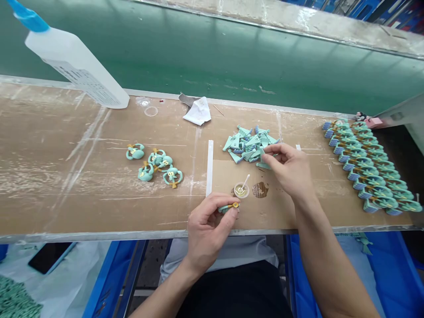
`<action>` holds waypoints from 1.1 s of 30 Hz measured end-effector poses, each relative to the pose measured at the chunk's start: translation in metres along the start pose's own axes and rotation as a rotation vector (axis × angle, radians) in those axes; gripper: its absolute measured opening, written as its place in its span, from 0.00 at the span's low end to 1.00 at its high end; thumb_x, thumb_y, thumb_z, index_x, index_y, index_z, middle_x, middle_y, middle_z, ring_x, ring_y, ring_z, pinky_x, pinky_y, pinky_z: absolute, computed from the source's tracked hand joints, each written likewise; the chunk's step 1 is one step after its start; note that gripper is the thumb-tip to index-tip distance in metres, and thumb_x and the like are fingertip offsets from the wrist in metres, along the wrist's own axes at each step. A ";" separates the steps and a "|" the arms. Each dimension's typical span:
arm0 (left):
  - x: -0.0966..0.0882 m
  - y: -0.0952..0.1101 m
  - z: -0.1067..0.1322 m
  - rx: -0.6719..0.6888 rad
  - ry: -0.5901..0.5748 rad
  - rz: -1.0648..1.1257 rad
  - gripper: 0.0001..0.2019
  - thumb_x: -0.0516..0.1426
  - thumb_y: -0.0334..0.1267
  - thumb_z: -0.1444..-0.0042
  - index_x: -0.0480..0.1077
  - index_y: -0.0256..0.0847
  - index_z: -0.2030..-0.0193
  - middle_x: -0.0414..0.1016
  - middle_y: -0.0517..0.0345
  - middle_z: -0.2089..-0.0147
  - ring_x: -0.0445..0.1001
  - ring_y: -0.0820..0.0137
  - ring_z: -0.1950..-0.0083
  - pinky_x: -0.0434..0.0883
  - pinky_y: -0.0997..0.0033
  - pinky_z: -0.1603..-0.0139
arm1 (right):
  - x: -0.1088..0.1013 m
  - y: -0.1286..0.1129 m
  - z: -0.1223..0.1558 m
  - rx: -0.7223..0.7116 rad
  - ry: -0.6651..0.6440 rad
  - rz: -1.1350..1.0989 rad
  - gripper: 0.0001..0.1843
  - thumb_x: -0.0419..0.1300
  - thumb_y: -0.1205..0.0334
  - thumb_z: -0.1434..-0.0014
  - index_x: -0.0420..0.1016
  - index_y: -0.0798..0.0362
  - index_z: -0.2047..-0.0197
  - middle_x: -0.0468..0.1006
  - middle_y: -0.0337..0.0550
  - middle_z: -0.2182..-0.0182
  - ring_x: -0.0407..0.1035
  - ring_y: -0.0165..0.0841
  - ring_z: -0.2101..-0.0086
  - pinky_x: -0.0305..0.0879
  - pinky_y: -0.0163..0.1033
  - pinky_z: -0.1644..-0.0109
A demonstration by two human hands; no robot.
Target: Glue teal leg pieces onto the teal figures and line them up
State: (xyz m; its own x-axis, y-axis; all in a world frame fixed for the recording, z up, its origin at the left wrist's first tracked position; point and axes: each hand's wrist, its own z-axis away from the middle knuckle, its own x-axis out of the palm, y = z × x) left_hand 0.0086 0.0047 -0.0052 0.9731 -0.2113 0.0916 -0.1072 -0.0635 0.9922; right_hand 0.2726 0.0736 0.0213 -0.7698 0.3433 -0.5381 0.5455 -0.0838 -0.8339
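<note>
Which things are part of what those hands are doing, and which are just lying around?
Part of the work:
left hand, holding a small teal figure with a yellow ring
right hand, at the pile of teal pieces
small cup with a white stick

Just lying around:
white plastic bottle
crumpled white cloth
white strip
clear plastic ring

Bright, even overhead light across the tan board-topped workbench [66, 194], with only faint, soft shadows beneath the left hand [208, 229] and the right hand [288, 170]. Long pale streaks of glare on the glossy green back panel [212, 62]. Slight softness on the white plastic squeeze bottle [76, 66], and wide-angle bowing toward the frame edges.
</note>
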 end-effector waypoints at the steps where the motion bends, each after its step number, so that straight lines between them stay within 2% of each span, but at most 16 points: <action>1: 0.000 0.000 0.001 0.007 0.001 -0.009 0.08 0.68 0.31 0.23 0.91 0.46 0.47 0.91 0.47 0.48 0.89 0.60 0.48 0.82 0.65 0.51 | -0.004 0.000 0.003 0.008 -0.004 -0.054 0.12 0.74 0.52 0.30 0.90 0.50 0.50 0.90 0.44 0.59 0.80 0.37 0.64 0.76 0.44 0.56; 3: 0.001 0.000 0.002 0.028 0.003 -0.029 0.09 0.67 0.31 0.23 0.91 0.46 0.46 0.91 0.47 0.48 0.89 0.59 0.47 0.83 0.64 0.50 | -0.013 -0.005 0.016 0.017 -0.034 -0.148 0.14 0.75 0.49 0.28 0.89 0.49 0.48 0.89 0.45 0.57 0.80 0.37 0.63 0.77 0.42 0.57; 5: 0.002 -0.001 0.003 0.052 0.006 -0.045 0.09 0.68 0.31 0.23 0.91 0.46 0.46 0.91 0.47 0.47 0.90 0.59 0.46 0.84 0.62 0.47 | -0.019 -0.012 0.037 0.081 -0.140 -0.294 0.15 0.75 0.48 0.26 0.87 0.49 0.47 0.87 0.43 0.59 0.76 0.33 0.66 0.74 0.39 0.61; 9: 0.005 -0.002 0.005 0.088 0.013 -0.071 0.11 0.69 0.29 0.24 0.92 0.49 0.45 0.90 0.49 0.46 0.90 0.60 0.46 0.85 0.63 0.45 | -0.017 -0.029 0.089 0.406 -0.463 -0.746 0.17 0.77 0.45 0.23 0.84 0.49 0.47 0.76 0.34 0.70 0.62 0.26 0.75 0.61 0.33 0.71; 11: 0.006 -0.002 0.005 0.098 0.024 -0.082 0.12 0.69 0.29 0.24 0.92 0.50 0.44 0.90 0.49 0.46 0.91 0.61 0.47 0.86 0.63 0.45 | -0.010 -0.035 0.108 0.518 -0.537 -0.892 0.18 0.78 0.45 0.23 0.83 0.50 0.49 0.71 0.31 0.71 0.58 0.24 0.77 0.59 0.32 0.72; 15: 0.007 0.002 0.004 0.094 0.037 -0.100 0.14 0.69 0.28 0.25 0.93 0.52 0.44 0.89 0.51 0.46 0.90 0.62 0.48 0.86 0.63 0.44 | 0.002 -0.040 0.122 0.615 -0.558 -1.018 0.18 0.80 0.47 0.24 0.83 0.51 0.52 0.67 0.29 0.72 0.56 0.22 0.76 0.59 0.30 0.72; 21: 0.008 0.008 0.004 0.115 0.049 -0.119 0.14 0.70 0.27 0.27 0.93 0.51 0.44 0.88 0.51 0.47 0.90 0.63 0.49 0.87 0.66 0.47 | 0.004 -0.042 0.122 0.627 -0.581 -1.031 0.18 0.80 0.47 0.24 0.83 0.52 0.53 0.67 0.29 0.72 0.55 0.23 0.76 0.59 0.30 0.72; 29: 0.005 0.009 0.001 0.272 0.049 -0.280 0.17 0.71 0.23 0.30 0.92 0.49 0.42 0.88 0.53 0.47 0.90 0.67 0.50 0.87 0.72 0.48 | 0.005 -0.038 0.125 0.647 -0.594 -1.012 0.20 0.78 0.44 0.23 0.82 0.52 0.55 0.67 0.29 0.74 0.56 0.25 0.75 0.63 0.31 0.70; 33: 0.002 0.014 -0.001 0.346 -0.004 -0.344 0.19 0.71 0.22 0.30 0.90 0.48 0.40 0.89 0.53 0.46 0.91 0.66 0.49 0.87 0.71 0.45 | 0.004 -0.037 0.125 0.655 -0.577 -1.011 0.23 0.80 0.43 0.25 0.80 0.52 0.58 0.63 0.28 0.75 0.52 0.24 0.76 0.58 0.31 0.71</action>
State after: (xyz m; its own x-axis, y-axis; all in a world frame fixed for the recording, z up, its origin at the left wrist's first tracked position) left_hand 0.0095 0.0047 0.0095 0.9632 -0.1245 -0.2381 0.1588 -0.4508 0.8784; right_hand 0.2079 -0.0392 0.0345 -0.8563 0.0918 0.5083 -0.4776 -0.5154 -0.7115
